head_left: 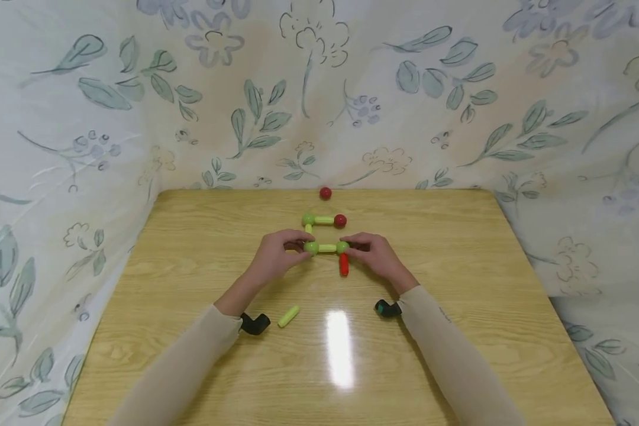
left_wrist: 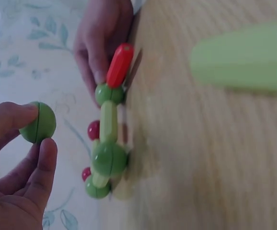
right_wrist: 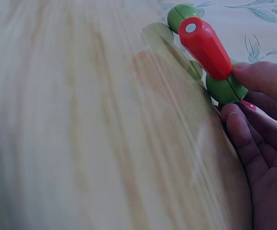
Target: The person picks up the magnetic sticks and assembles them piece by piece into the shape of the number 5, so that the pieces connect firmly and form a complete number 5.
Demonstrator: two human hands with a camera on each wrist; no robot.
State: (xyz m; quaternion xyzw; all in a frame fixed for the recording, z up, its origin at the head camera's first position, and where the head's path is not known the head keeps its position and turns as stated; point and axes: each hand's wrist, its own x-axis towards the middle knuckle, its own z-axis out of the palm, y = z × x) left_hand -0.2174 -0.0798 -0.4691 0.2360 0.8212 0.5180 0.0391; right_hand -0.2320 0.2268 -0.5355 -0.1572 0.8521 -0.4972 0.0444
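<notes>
My left hand pinches a green ball between thumb and fingertips. In the left wrist view this ball is apart from the assembly and raised off the table; from the head it overlaps the corner. The assembly is magnetic-style building rods and balls: a corner ball, a yellow-green rod, a far green ball, and another rod reaching a red ball. My right hand grips the right green ball, from which a red rod points toward me.
A loose yellow-green rod lies near my left wrist. One separate red ball sits at the table's back edge, before the floral cloth. Black wrist mounts jut inward from both sleeves. The wooden table has a bright reflection in front.
</notes>
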